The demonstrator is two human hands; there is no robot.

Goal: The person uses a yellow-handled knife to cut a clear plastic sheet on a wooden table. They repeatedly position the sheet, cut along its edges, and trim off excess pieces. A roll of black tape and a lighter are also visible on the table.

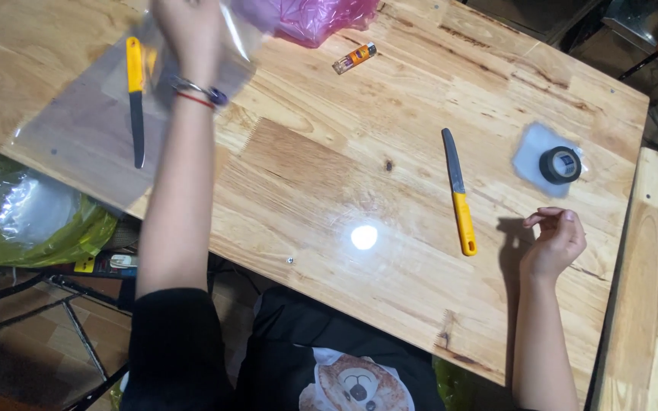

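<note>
Closest to us, our right hand (554,242) rests on the bare wooden table (329,190) with its fingers loosely curled and nothing between them. Just to its left lies a yellow-handled knife (458,190), handle towards us and the dark, narrow blade pointing away. Beyond the hand, a little to its right, sits a roll of black tape (560,164) on a small clear plastic sheet (531,156). We judge that knife light and rigid, with a smooth plastic handle that is the safe place to take hold; the tape looks firm and easy to pinch by its rim

Farther off, our left hand (188,34) is blurred, reaching into a large clear plastic bag (85,122) lying flat at the table's far left edge. We cannot tell whether the fingers are spread or pinching the film. The bag looks very light, limp and slippery, likely to crumple or slide, so an edge or corner would be the best hold. Left of this hand, a second yellow-handled knife (136,99) lies on the bag. Past the hand to the right is a crumpled pink plastic bag (306,19), soft and thin, and beside it a small orange lighter (355,58), hard and smooth
</note>
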